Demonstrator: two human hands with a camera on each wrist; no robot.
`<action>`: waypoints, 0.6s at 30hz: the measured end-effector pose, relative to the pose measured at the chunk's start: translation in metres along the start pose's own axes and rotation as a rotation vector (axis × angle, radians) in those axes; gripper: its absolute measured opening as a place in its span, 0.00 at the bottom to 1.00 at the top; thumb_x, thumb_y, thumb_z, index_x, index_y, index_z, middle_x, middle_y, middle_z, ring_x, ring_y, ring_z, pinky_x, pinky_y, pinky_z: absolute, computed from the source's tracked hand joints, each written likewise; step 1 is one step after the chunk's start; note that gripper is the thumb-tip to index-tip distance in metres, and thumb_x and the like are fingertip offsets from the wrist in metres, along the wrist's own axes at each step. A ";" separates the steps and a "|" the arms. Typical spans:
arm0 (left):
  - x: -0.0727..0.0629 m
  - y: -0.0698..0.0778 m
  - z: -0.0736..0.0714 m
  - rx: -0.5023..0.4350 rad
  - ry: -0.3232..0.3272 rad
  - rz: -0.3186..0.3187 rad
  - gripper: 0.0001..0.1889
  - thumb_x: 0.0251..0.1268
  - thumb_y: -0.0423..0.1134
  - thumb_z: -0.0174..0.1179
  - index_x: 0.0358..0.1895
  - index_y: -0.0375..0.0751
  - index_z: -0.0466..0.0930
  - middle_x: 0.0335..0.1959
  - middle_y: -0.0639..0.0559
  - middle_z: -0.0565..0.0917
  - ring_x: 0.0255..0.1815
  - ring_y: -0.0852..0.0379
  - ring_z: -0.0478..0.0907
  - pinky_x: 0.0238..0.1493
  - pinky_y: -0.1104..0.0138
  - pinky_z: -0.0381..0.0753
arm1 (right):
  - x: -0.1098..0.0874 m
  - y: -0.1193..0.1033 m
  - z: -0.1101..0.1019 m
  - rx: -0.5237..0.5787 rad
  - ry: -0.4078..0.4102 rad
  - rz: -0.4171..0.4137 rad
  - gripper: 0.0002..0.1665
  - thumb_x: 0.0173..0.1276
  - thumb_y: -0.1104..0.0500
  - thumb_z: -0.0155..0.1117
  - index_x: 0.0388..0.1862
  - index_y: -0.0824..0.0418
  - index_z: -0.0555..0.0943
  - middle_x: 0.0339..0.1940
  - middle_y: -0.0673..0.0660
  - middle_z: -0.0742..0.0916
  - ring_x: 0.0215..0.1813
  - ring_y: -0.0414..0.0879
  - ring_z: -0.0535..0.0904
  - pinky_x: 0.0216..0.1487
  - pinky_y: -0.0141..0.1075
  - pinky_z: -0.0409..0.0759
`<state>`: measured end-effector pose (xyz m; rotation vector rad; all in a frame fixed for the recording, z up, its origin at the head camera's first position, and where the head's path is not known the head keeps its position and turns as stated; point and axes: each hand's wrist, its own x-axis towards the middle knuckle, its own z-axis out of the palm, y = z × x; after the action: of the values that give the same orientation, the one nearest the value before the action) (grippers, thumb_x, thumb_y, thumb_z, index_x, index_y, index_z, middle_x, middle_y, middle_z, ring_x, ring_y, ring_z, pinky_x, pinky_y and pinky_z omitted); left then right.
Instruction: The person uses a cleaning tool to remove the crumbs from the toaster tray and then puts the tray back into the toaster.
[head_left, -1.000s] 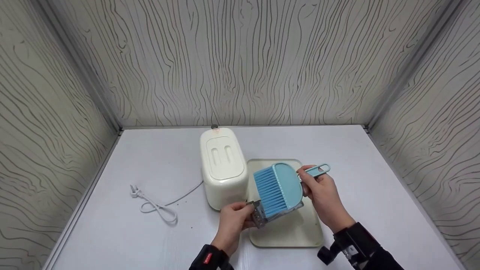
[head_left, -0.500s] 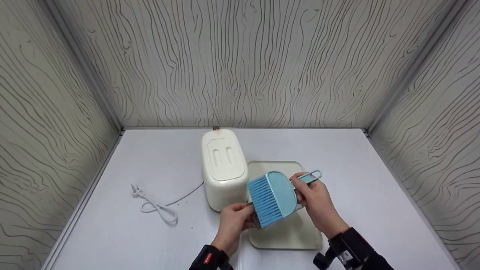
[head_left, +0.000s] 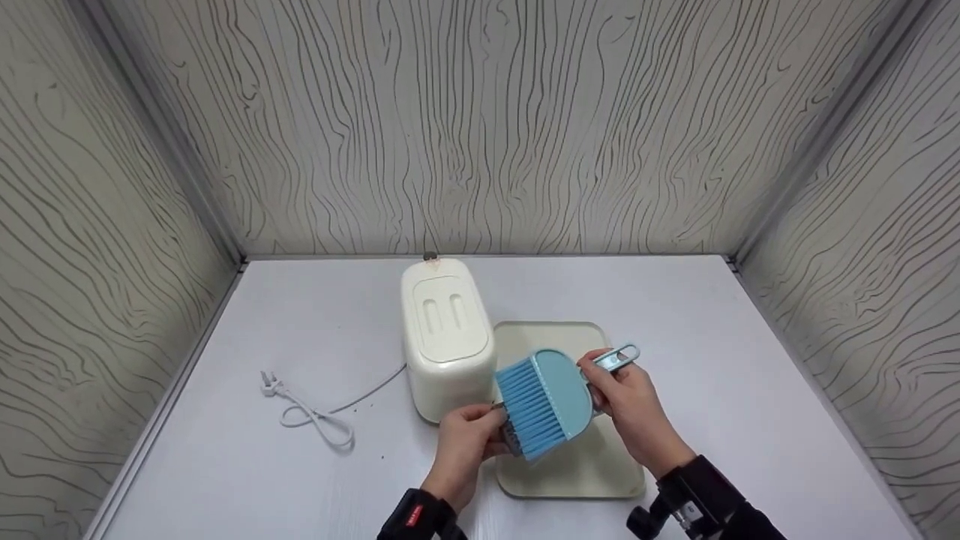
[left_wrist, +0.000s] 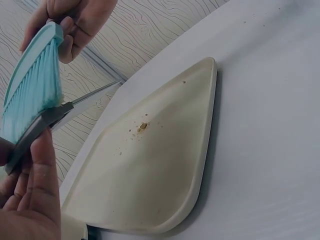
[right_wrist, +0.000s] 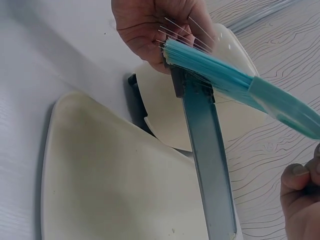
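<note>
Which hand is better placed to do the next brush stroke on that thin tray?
Probably the right hand: its grip holds the brush by the handle, with bristles at one end of the thin tray. The left hand pinches that end, so it seems better suited to steadying.

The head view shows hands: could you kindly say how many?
2: the left hand, in front of the toaster, pinches a slim crumb tray; the right hand holds a blue brush.
</note>
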<state>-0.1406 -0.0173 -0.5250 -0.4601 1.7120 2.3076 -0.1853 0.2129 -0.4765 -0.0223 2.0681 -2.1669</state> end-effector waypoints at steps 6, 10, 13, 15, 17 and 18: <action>0.004 -0.003 0.000 -0.002 0.007 0.003 0.13 0.63 0.36 0.64 0.47 0.31 0.85 0.34 0.46 0.88 0.27 0.58 0.84 0.34 0.66 0.86 | 0.004 0.001 -0.006 -0.079 -0.009 -0.007 0.19 0.76 0.52 0.64 0.50 0.67 0.76 0.22 0.52 0.71 0.26 0.42 0.66 0.28 0.30 0.66; 0.005 -0.005 0.000 0.005 0.016 0.005 0.14 0.64 0.36 0.64 0.48 0.31 0.84 0.34 0.46 0.88 0.26 0.58 0.84 0.34 0.66 0.86 | 0.006 0.002 -0.011 -0.123 -0.003 -0.006 0.19 0.76 0.51 0.64 0.51 0.66 0.76 0.22 0.52 0.71 0.27 0.42 0.66 0.29 0.30 0.66; 0.005 -0.005 -0.001 0.014 0.015 0.003 0.14 0.64 0.36 0.64 0.48 0.31 0.84 0.34 0.46 0.87 0.26 0.58 0.83 0.34 0.66 0.86 | 0.007 0.003 -0.017 -0.144 0.011 0.000 0.19 0.76 0.51 0.64 0.51 0.66 0.76 0.23 0.52 0.71 0.27 0.42 0.67 0.29 0.30 0.66; 0.005 -0.005 -0.001 0.017 0.012 0.004 0.13 0.64 0.37 0.64 0.48 0.32 0.84 0.34 0.46 0.87 0.26 0.58 0.83 0.34 0.66 0.86 | 0.007 0.003 -0.020 -0.162 0.020 0.000 0.19 0.76 0.51 0.64 0.52 0.66 0.76 0.23 0.52 0.72 0.27 0.42 0.67 0.29 0.30 0.66; 0.005 -0.004 -0.001 0.017 0.010 0.005 0.13 0.65 0.37 0.64 0.48 0.32 0.84 0.35 0.46 0.87 0.27 0.58 0.83 0.35 0.66 0.86 | 0.008 0.003 -0.025 -0.185 0.028 -0.001 0.20 0.76 0.50 0.64 0.52 0.65 0.77 0.24 0.52 0.72 0.28 0.42 0.67 0.30 0.30 0.67; 0.005 -0.004 -0.002 0.014 0.008 0.006 0.13 0.65 0.37 0.64 0.47 0.33 0.84 0.35 0.46 0.87 0.27 0.58 0.84 0.35 0.65 0.86 | 0.008 0.003 -0.027 -0.197 0.032 -0.003 0.20 0.76 0.50 0.64 0.53 0.65 0.77 0.24 0.52 0.72 0.28 0.42 0.68 0.30 0.30 0.67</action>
<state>-0.1434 -0.0178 -0.5306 -0.4627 1.7346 2.2990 -0.1961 0.2389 -0.4817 -0.0123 2.2929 -1.9687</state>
